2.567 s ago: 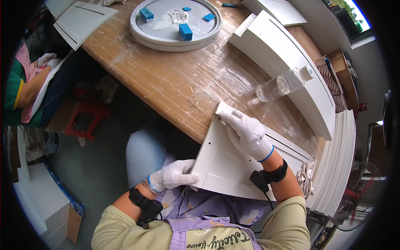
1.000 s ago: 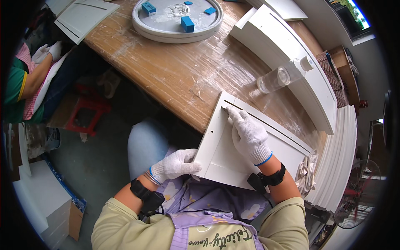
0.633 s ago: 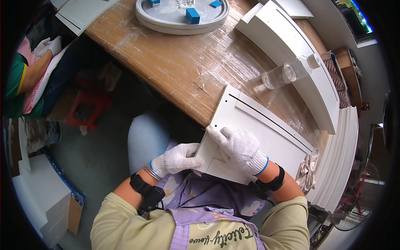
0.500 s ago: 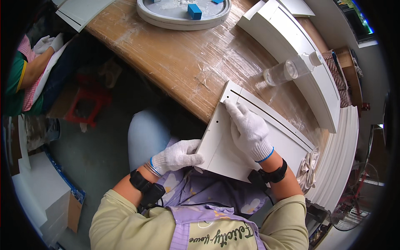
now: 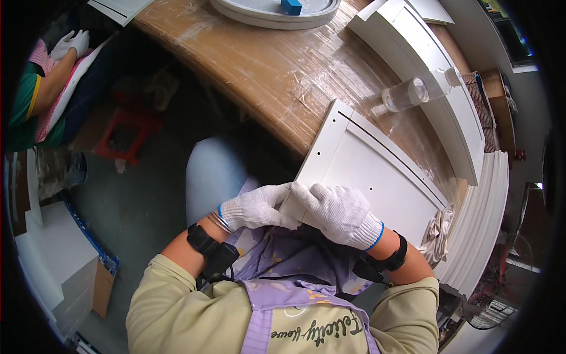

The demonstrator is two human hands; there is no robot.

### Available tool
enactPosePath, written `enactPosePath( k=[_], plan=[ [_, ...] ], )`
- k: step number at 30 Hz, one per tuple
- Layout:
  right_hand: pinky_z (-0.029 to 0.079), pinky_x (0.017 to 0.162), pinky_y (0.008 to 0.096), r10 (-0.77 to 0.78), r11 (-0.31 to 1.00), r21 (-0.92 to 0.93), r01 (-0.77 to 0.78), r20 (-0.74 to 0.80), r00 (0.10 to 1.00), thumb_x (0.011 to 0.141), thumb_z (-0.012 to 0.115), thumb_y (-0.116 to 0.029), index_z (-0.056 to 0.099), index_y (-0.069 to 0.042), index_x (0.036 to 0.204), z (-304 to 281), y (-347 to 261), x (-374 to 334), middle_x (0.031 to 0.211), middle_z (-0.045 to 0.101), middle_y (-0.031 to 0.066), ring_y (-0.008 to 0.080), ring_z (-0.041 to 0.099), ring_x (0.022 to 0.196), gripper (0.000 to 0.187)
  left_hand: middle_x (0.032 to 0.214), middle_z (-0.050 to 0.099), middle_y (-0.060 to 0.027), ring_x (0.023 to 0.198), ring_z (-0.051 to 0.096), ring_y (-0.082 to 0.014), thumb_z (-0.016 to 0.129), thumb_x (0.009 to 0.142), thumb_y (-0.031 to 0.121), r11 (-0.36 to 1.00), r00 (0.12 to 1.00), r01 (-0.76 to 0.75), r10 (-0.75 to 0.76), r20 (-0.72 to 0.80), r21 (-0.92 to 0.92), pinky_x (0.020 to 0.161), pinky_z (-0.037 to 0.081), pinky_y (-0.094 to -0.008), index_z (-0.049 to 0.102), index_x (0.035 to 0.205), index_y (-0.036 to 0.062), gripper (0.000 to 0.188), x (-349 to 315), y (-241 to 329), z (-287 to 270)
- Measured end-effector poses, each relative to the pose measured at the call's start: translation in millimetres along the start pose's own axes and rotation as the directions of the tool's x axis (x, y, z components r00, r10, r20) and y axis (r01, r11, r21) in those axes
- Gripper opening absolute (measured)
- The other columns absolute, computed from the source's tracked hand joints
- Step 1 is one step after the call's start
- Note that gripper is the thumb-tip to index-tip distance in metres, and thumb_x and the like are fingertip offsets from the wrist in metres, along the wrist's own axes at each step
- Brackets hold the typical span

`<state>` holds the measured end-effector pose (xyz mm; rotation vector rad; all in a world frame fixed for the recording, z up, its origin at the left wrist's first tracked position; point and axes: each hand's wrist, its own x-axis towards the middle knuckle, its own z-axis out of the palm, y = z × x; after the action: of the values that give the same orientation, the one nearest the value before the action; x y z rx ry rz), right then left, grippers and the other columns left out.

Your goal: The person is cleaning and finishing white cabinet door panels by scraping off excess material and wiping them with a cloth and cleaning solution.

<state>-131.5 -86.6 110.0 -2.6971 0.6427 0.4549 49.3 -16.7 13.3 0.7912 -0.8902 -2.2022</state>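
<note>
A white panel (image 5: pixel 359 162) with a raised border, a long dark groove and small holes leans from my lap onto the table edge. At its near left corner my left hand (image 5: pixel 256 207), in a white knit glove, grips the edge between fingers and thumb. My right hand (image 5: pixel 342 213), gloved alike, rests on the panel beside the same corner, its fingers bent and pressed together close to the left hand's fingertips. Anything under those fingers is hidden.
The brown table (image 5: pixel 236 65) bears a round grey tray (image 5: pixel 277 20) with a blue block (image 5: pixel 291 6), a clear bottle (image 5: pixel 407 94) and a curved white piece (image 5: pixel 436 76). Stacked white panels (image 5: pixel 486 218) and a crumpled cloth (image 5: pixel 437 236) stand right. A co-worker (image 5: pixel 44 97) sits left near a red stool (image 5: pixel 127 130).
My right hand has slid down from the panel's upper left edge to its near left corner, and its fingers have curled. The left hand still holds that corner. The view has shifted slightly.
</note>
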Motion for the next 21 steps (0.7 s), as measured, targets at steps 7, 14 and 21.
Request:
enactPosePath(
  k=[7,14,21],
  plan=[
    [0.050,0.059,0.0418,0.115,0.993,-0.025,-0.118,-0.088,0.989,0.077,0.056,-0.007,0.044,-0.010,0.135,3,-1,-3,0.086,0.057,0.0132,0.0328,0.062,0.072,0.060,0.114,0.062,-0.0087,0.104,0.060,-0.0157,0.070,0.080,-0.005,1.000,1.000,-0.017,0.017,0.007,-0.022,0.091,0.051,-0.0324,0.046,0.132,0.0018,0.058,2,-1,-2],
    [0.050,0.058,0.0417,0.171,0.985,0.033,-0.171,-0.367,0.914,0.077,0.053,-0.005,0.043,-0.009,0.136,11,17,-1,0.083,0.057,0.0133,0.0311,0.062,0.070,0.060,0.108,0.065,-0.0099,0.097,0.063,-0.0166,0.067,0.084,-0.001,0.999,0.999,-0.027,0.028,0.029,-0.041,0.088,0.052,-0.0308,0.052,0.125,0.0002,0.043,1,-5,-3],
    [0.051,0.060,0.0423,0.169,0.986,0.030,-0.167,-0.155,0.973,0.077,0.057,-0.010,0.039,-0.012,0.139,9,-8,-10,0.088,0.059,0.0128,0.0325,0.063,0.072,0.064,0.100,0.067,-0.0102,0.088,0.065,-0.0160,0.067,0.088,0.009,0.996,0.999,-0.049,0.049,-0.005,-0.071,0.081,0.055,-0.0321,0.057,0.117,-0.0003,0.033,-1,-11,-5]
  ],
)
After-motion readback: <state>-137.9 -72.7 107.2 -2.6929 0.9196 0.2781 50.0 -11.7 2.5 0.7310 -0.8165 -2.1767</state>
